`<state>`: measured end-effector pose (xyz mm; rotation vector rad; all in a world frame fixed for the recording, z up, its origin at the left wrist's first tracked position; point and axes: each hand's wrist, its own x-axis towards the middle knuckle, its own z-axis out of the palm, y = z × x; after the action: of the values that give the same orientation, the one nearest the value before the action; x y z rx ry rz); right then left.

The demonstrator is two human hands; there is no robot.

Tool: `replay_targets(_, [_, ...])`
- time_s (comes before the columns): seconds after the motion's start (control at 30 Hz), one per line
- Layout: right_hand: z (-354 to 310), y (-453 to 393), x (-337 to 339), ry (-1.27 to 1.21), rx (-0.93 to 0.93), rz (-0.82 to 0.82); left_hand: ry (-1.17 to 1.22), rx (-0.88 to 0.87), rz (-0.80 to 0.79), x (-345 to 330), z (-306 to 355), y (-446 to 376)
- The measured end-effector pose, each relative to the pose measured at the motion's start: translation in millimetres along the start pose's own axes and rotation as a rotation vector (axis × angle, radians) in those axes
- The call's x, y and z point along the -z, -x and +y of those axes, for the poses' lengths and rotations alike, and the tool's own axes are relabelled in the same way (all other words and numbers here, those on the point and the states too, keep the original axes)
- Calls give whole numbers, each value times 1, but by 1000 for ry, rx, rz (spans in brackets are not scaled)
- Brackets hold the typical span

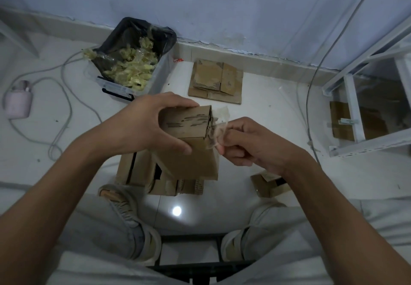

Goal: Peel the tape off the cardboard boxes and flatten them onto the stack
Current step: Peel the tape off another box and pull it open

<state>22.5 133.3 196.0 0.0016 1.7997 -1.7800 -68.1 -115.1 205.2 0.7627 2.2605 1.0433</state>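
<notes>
On the floor at far left a bin (133, 66) lined with a black bag holds crumpled tape scraps. The left hand (153, 124) is clamped around a small cardboard box (189, 138), held in the air above more boxes (142, 171) on the floor. At the box's right edge, the right hand (251, 144) pinches a clear strip of tape (219, 124) partly lifted from the seam. Beyond them, the flattened stack (215, 82) lies by the wall. The thin tape looks likely to tear short if yanked sideways, leaving a stuck remnant, or it could strip the cardboard's face.
</notes>
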Motion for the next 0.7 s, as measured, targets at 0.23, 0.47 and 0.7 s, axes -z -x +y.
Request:
replay_targets(0.23, [-7, -4, -6, -19, 48, 144, 0, 77, 29, -6, -7, 2])
replay_targets(0.47, [-1, -6, -18, 404, 225, 341, -26, 47, 131, -21, -2, -1])
replay_targets(0.7, [-2, 4, 1, 283, 245, 102, 62, 6, 30, -20, -6, -2])
